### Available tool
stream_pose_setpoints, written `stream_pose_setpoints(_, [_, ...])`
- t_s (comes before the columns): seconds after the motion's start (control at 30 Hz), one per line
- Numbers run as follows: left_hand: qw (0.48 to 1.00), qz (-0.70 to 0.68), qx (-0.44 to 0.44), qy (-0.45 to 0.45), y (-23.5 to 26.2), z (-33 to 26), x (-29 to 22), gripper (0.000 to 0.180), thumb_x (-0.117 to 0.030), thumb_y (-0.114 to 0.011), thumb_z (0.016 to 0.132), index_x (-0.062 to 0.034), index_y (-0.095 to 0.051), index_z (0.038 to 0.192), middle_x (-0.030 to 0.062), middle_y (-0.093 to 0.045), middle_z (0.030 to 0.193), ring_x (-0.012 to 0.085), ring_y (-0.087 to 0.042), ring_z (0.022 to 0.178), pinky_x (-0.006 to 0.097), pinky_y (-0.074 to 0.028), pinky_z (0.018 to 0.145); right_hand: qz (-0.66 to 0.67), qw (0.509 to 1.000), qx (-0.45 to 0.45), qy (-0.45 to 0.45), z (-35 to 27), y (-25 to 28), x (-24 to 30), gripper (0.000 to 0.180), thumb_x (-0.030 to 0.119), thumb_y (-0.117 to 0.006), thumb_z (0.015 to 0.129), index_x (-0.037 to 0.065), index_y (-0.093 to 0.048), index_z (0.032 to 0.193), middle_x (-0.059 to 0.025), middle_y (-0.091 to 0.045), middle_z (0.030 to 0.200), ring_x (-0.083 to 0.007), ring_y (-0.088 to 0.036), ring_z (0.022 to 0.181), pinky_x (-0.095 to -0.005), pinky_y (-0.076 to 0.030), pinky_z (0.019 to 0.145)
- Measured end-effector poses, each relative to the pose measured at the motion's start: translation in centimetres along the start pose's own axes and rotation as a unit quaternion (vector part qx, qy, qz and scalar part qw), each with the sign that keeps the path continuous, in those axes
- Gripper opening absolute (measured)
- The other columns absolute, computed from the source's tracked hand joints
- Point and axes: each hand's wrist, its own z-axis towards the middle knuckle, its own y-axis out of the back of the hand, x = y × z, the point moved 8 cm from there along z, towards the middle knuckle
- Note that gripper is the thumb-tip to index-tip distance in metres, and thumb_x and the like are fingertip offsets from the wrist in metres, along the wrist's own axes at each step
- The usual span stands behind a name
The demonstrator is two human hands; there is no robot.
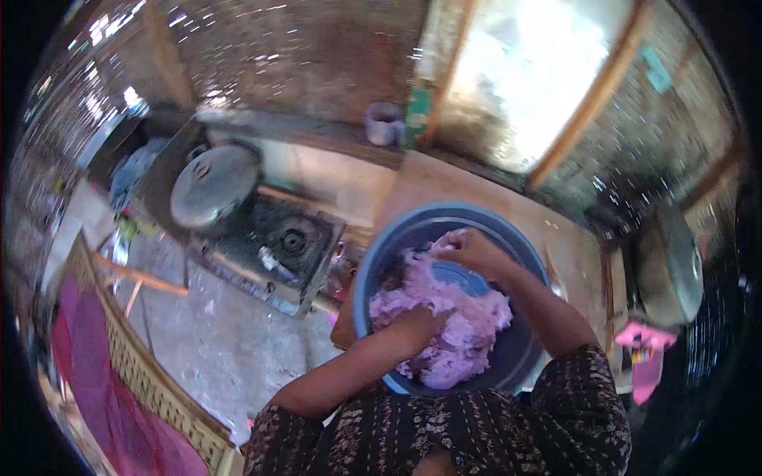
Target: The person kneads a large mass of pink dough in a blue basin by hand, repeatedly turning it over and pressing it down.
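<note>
A big round blue basin stands in front of me, holding a soft, lumpy pink-purple mass whose kind I cannot make out. My left hand reaches into the near part of this mass, and its fingers are hidden in it. Toward the far side of the basin, my right hand has its fingers closed on a clump of the same stuff. Between the two hands, some of the basin's blue bottom shows.
The basin rests on a wooden tabletop. To the left are a lidded metal pot and a dark stove. A purple mug stands on the ledge. A large metal pot is at right, a cloth-draped chair at lower left.
</note>
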Motion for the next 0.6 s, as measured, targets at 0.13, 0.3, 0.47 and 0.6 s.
stream_pose_setpoints(0.13, [0.993, -0.053, 0.085, 0.056, 1.1, -0.3, 0.1, 0.064, -0.024, -0.06, 0.084, -0.0173, -0.032, 0.141, 0.0288, -0.055, 0.111, 0.043, -0.055, 0.103, 0.047, -0.045, 0.088, 0.113, 0.99, -0.08, -0.012, -13.5, 9.2, 2.6, 0.031, 0.029, -0.07, 0.08, 0.002, -0.068, 0.095, -0.0014, -0.065, 0.086, -0.0098, -0.059, 0.082, -0.024, -0.047, 0.067])
stream_pose_setpoints(0.3, [0.997, -0.014, 0.072, 0.011, 1.5, 0.8, -1.3, 0.063, -0.027, -0.062, 0.083, -0.0122, -0.036, 0.138, 0.0291, -0.054, 0.112, 0.0438, -0.054, 0.104, 0.046, -0.045, 0.088, 0.083, 0.965, -0.236, -0.079, -33.4, 13.1, -2.7, 0.025, 0.022, -0.065, 0.086, -0.002, -0.067, 0.094, -0.008, -0.067, 0.089, -0.0134, -0.06, 0.086, -0.0274, -0.048, 0.077])
stream_pose_setpoints(0.47, [0.992, 0.025, 0.119, 0.038, 1.2, 1.1, -1.7, 0.066, -0.025, -0.067, 0.08, -0.0109, -0.038, 0.137, 0.0281, -0.055, 0.11, 0.0429, -0.055, 0.102, 0.046, -0.045, 0.087, -0.071, 0.938, -0.277, -0.198, -43.1, 10.4, -6.1, 0.026, 0.021, -0.059, 0.09, -0.004, -0.066, 0.097, -0.0113, -0.067, 0.089, -0.0159, -0.062, 0.085, -0.0286, -0.047, 0.078])
stream_pose_setpoints(0.6, [0.984, 0.023, 0.156, 0.084, 2.0, 0.5, -2.2, 0.07, -0.022, -0.07, 0.078, -0.0114, -0.037, 0.138, 0.0264, -0.056, 0.107, 0.0417, -0.057, 0.098, 0.046, -0.046, 0.084, 0.002, 0.937, -0.281, -0.206, -42.1, 9.7, -6.0, 0.024, 0.017, -0.06, 0.089, -0.003, -0.064, 0.101, -0.0102, -0.067, 0.09, -0.0158, -0.061, 0.085, -0.0283, -0.047, 0.077])
